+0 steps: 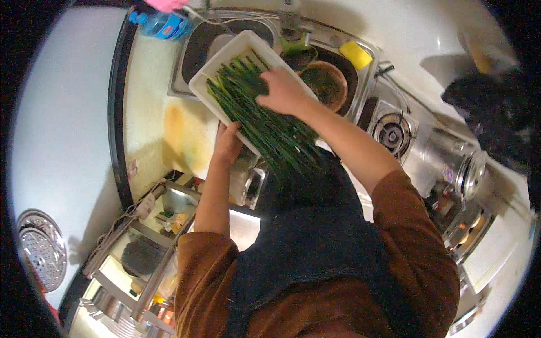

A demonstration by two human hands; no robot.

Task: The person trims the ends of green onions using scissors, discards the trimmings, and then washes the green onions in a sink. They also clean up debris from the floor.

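Note:
A white rectangular plastic tub (249, 40) is tilted above the sink's front edge. Long green stalks, which look like garlic chives (270, 135), lie lengthwise in it and hang over its near end. My left hand (228, 141) grips the tub's left side, the thumb over the rim and the other fingers partly hidden beneath. Among the stalks, near the tub's right wall, my right hand (285, 93) has its thumb and fingers around some of them. Its fingertips are partly lost in the greens.
Behind the tub is a double steel sink (175, 86); its right basin holds a reddish-brown bowl (338, 86). A yellow sponge (356, 55) rests at the back rim. A blue-labelled bottle (165, 26) lies at left. Right are a gas burner (392, 134) and a glass-lidded pot (471, 175).

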